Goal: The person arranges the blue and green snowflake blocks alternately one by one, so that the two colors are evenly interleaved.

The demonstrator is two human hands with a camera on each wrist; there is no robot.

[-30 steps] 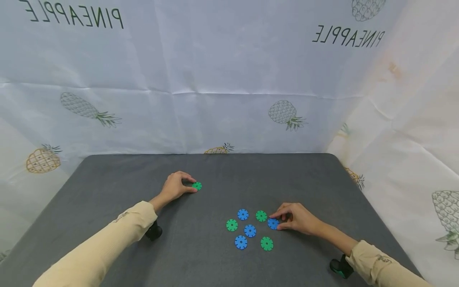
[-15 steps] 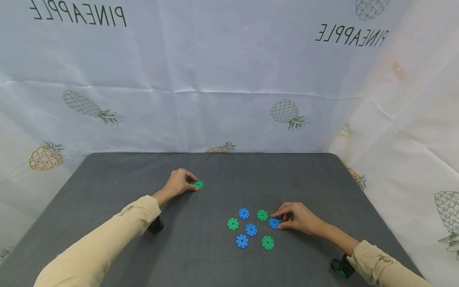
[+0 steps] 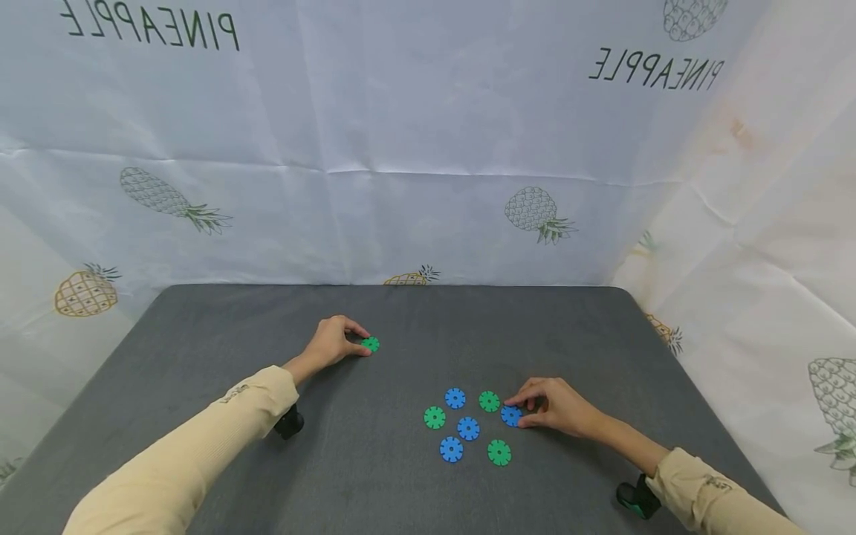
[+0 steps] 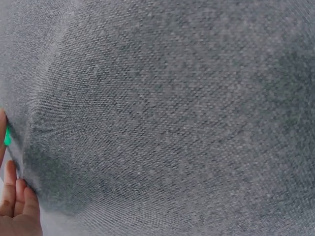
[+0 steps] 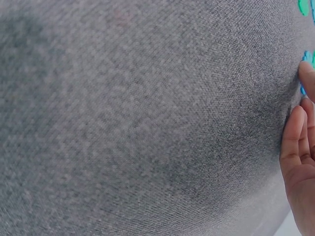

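In the head view my left hand (image 3: 332, 342) pinches a notched green plastic disc (image 3: 371, 344) between thumb and fingers, near the table's far side. My right hand (image 3: 558, 407) has thumb and fingertips at opposite edges of a blue notched disc (image 3: 511, 415), pinching it at table level. Left of that hand lie loose discs of the same kind, among them a green disc (image 3: 489, 401) and a blue disc (image 3: 469, 429). The left wrist view catches only some fingers (image 4: 30, 202) and a sliver of green. Fingers (image 5: 293, 130) cover part of the blue disc in the right wrist view.
Nearer the front lie another blue disc (image 3: 451, 449) and a green disc (image 3: 498, 452); a green disc (image 3: 435, 417) and a blue disc (image 3: 455, 398) complete the loose group. The dark grey table (image 3: 267, 475) ends against a pineapple-print curtain (image 3: 414, 223).
The head view has shifted slightly. Both hands keep their hold on their discs, and the loose discs stay in the same arrangement.
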